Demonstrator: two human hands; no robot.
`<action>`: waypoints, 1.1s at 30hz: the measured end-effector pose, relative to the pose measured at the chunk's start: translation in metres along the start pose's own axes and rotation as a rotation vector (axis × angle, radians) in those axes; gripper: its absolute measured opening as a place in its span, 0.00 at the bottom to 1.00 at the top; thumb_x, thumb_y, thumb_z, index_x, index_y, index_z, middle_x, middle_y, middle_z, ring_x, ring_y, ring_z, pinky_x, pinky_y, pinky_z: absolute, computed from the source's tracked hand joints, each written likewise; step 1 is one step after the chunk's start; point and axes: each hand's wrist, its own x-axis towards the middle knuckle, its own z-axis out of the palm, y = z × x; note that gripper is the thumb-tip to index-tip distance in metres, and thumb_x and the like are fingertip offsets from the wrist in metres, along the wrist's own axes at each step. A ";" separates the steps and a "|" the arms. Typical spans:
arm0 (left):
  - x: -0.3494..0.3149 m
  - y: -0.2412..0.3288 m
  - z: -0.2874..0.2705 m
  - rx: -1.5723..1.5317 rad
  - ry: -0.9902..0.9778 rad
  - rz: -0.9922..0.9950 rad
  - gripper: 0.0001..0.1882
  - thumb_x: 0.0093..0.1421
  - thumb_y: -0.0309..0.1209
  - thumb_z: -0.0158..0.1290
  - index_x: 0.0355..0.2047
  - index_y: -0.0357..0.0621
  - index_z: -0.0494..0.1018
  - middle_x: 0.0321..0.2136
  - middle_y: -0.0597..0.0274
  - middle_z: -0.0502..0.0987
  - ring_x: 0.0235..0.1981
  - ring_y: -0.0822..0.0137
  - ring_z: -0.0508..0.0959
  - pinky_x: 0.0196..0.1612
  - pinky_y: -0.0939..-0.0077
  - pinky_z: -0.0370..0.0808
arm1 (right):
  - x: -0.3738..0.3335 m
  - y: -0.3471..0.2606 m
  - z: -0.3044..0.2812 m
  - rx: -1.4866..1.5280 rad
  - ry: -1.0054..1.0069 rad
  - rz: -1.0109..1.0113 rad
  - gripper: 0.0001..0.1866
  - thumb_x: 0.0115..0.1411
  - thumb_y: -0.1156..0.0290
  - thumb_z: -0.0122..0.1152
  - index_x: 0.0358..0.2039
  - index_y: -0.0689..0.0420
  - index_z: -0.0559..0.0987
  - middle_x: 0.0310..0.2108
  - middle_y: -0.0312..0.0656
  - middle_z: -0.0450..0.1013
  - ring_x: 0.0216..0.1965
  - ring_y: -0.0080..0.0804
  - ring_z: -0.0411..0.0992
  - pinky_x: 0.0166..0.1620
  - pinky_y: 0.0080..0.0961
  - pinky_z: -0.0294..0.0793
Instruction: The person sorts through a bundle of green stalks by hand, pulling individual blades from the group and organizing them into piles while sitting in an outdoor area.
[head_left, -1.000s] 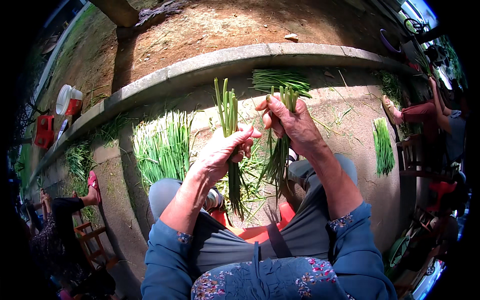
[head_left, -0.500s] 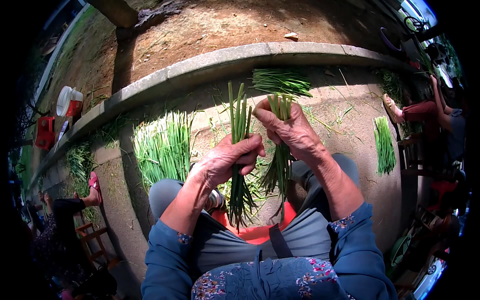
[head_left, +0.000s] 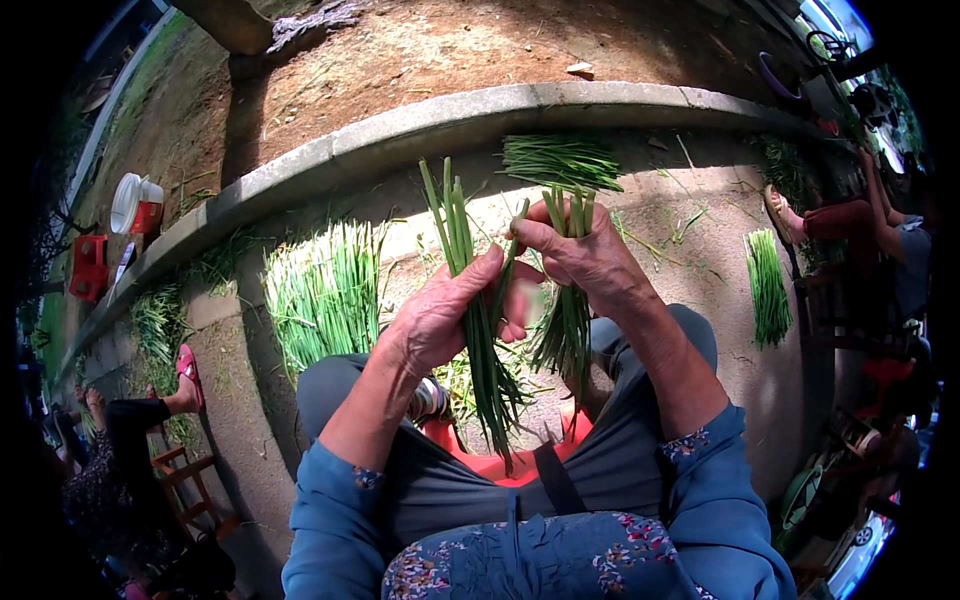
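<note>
Both of my hands hold long green stalks that look like garlic chives, pale cut ends up and dark leaves hanging down. My left hand [head_left: 452, 305] grips one loose bunch of chives [head_left: 455, 225], its thumb lying across the stalks. Close beside it, my right hand [head_left: 590, 255] is closed around a second bunch of chives [head_left: 566, 330]. Thumb and forefinger of the right hand pinch the top of a single stalk [head_left: 517, 222] that leans out from the left bunch. The fingertips of the two hands nearly meet.
A large chive pile [head_left: 325, 285] lies at left, a smaller pile [head_left: 562, 162] near the curb [head_left: 440, 115], and a narrow bundle [head_left: 767, 290] at right. Trimmings litter the pavement. Other people's legs show at both sides. A white bucket [head_left: 128, 203] and red crate [head_left: 88, 267] stand far left.
The left bunch has fanned and tilted leftward at its top. My right thumb and forefinger now pinch one stalk from it. The piles on the ground have not moved.
</note>
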 end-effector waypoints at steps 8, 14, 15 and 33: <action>0.003 -0.003 -0.002 0.069 0.003 0.000 0.20 0.57 0.39 0.50 0.38 0.31 0.69 0.22 0.58 0.74 0.22 0.69 0.74 0.27 0.78 0.71 | 0.003 0.000 -0.017 0.048 0.070 -0.044 0.10 0.53 0.64 0.60 0.26 0.58 0.76 0.19 0.30 0.69 0.12 0.09 0.54 0.14 0.11 0.47; 0.004 -0.006 -0.002 0.095 -0.032 0.053 0.15 0.58 0.38 0.50 0.35 0.35 0.70 0.21 0.63 0.73 0.20 0.74 0.73 0.25 0.84 0.70 | 0.003 0.002 -0.019 0.083 0.058 -0.066 0.10 0.55 0.63 0.58 0.27 0.58 0.76 0.20 0.31 0.70 0.12 0.10 0.53 0.14 0.11 0.47; 0.005 -0.008 -0.004 0.101 -0.019 0.063 0.14 0.59 0.37 0.49 0.34 0.36 0.70 0.21 0.63 0.73 0.20 0.74 0.72 0.24 0.84 0.69 | 0.003 0.002 -0.019 0.083 0.053 -0.062 0.11 0.55 0.63 0.58 0.27 0.58 0.76 0.18 0.30 0.69 0.12 0.10 0.53 0.14 0.12 0.47; 0.003 -0.004 -0.003 0.236 0.157 0.219 0.12 0.59 0.35 0.49 0.32 0.36 0.70 0.18 0.65 0.72 0.16 0.77 0.70 0.19 0.88 0.65 | 0.003 0.009 -0.015 -0.057 0.038 -0.108 0.08 0.55 0.70 0.58 0.32 0.61 0.76 0.20 0.30 0.70 0.13 0.09 0.55 0.15 0.10 0.50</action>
